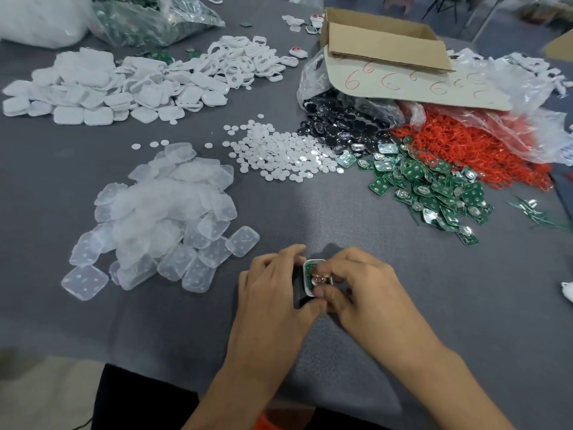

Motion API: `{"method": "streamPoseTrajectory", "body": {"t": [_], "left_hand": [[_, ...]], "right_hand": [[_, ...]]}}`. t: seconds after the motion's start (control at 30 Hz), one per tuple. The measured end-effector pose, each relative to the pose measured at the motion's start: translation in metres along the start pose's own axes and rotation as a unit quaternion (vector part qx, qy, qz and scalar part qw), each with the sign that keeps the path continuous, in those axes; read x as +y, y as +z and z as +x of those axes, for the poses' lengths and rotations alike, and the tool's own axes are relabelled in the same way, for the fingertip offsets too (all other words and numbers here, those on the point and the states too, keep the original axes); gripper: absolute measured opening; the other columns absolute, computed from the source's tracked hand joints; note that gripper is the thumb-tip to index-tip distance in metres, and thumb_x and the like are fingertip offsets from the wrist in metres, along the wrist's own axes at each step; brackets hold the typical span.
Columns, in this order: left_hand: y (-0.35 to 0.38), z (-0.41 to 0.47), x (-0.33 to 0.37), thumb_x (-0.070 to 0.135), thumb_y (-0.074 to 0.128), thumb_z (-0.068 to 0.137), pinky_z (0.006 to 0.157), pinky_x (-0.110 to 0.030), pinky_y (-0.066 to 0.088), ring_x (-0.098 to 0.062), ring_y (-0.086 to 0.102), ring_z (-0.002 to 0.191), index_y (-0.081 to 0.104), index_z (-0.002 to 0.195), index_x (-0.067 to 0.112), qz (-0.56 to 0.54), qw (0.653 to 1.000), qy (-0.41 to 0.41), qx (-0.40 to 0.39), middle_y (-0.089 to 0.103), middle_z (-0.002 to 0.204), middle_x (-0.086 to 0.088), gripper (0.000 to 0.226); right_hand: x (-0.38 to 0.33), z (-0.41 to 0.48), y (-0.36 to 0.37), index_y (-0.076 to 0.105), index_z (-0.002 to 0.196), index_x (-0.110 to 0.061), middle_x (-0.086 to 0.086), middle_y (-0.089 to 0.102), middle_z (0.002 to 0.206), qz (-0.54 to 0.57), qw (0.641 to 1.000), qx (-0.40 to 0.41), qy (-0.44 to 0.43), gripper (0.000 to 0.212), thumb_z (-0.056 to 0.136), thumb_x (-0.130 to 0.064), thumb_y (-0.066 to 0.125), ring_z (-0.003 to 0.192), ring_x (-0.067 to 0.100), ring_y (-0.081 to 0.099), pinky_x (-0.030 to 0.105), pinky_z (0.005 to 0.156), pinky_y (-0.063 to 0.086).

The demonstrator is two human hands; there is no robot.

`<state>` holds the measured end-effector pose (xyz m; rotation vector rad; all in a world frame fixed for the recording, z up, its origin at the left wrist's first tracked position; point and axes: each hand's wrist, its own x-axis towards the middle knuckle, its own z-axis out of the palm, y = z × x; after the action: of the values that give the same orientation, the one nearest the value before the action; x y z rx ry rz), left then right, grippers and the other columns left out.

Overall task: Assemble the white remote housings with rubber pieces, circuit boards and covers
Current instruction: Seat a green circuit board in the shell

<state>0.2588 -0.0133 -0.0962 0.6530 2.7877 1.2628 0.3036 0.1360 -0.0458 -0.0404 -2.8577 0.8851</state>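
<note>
Many little parts lie in piles on a gray table (pixel 403 305). Far left at the back sits a big pile of white covers (pixel 83 88), and just to its right is a heap of white housings with holes (pixel 245 57). Behind them is a clear bag of green parts (pixel 155 20).

Closer to the person, on the left, is a pile of see-through rubber pieces (pixel 167 212). They are soft-looking squares, stacked loosely. To the right of that pile is a spread of small white round dots (pixel 273 150). Next come shiny black round pieces (pixel 338 128), spilling out of a clear bag. Beside them lies a pile of green circuit boards (pixel 434 193), and touching that pile is a heap of red loops (pixel 483 147) in another bag. A brown cardboard box (pixel 384 38) stands at the back, on a card with red sixes written on it.

Near the front edge, two bare hands meet. The left hand (pixel 276 293) grips the left side of one white remote housing (pixel 313 276), with its fingers curled over the top edge. The right hand (pixel 362 290) pinches the same housing from the right, with fingertips pressed on a green circuit board (pixel 309 270) that sits inside it. The housing is just above the table, between both hands, right in front of the person.
</note>
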Motion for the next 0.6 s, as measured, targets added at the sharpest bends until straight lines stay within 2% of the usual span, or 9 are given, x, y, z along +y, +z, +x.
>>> {"method": "streamPoseTrajectory", "body": {"t": [0.2,0.4,0.53,0.6], "left_hand": [[0.0004,0.0004,0.0000,0.046,0.084,0.065,0.100,-0.006,0.016,0.002,0.044,0.117,0.050,0.129,0.037,-0.001,1.000,0.001,0.002,0.061,0.115,0.027,0.073],[0.0016,0.0004,0.0005,0.054,0.067,0.064,0.098,-0.008,0.018,0.001,0.045,0.116,0.047,0.127,0.041,-0.011,1.000,0.000,0.006,0.061,0.114,0.027,0.067],[0.0021,0.0007,0.0016,0.062,0.062,0.065,0.091,-0.016,0.023,0.001,0.045,0.115,0.048,0.125,0.041,-0.012,1.000,0.003,0.012,0.062,0.113,0.027,0.066],[0.0015,0.0008,0.0021,0.063,0.061,0.064,0.090,-0.018,0.024,0.000,0.046,0.114,0.051,0.124,0.038,-0.011,1.000,0.008,0.016,0.063,0.113,0.026,0.066]], "right_hand": [[0.0005,0.0029,0.0034,0.072,0.090,-0.024,-0.011,0.057,0.088,-0.024,1.000,-0.008,0.014,0.019,0.082,-0.007,0.074,0.078,0.006,0.057,0.025,0.071,0.049],[0.0028,0.0043,0.0050,0.069,0.081,-0.024,-0.013,0.056,0.083,-0.036,0.999,-0.008,0.009,0.020,0.079,-0.006,0.075,0.075,0.004,0.054,0.018,0.068,0.044],[0.0036,0.0067,0.0054,0.073,0.079,-0.023,-0.012,0.059,0.081,-0.031,0.999,-0.001,0.014,0.021,0.076,-0.003,0.078,0.072,0.002,0.057,0.016,0.066,0.046],[0.0042,0.0089,0.0059,0.074,0.075,-0.019,-0.013,0.058,0.077,-0.020,1.000,0.003,0.012,0.023,0.074,0.003,0.078,0.069,-0.002,0.056,0.009,0.063,0.044]]}}
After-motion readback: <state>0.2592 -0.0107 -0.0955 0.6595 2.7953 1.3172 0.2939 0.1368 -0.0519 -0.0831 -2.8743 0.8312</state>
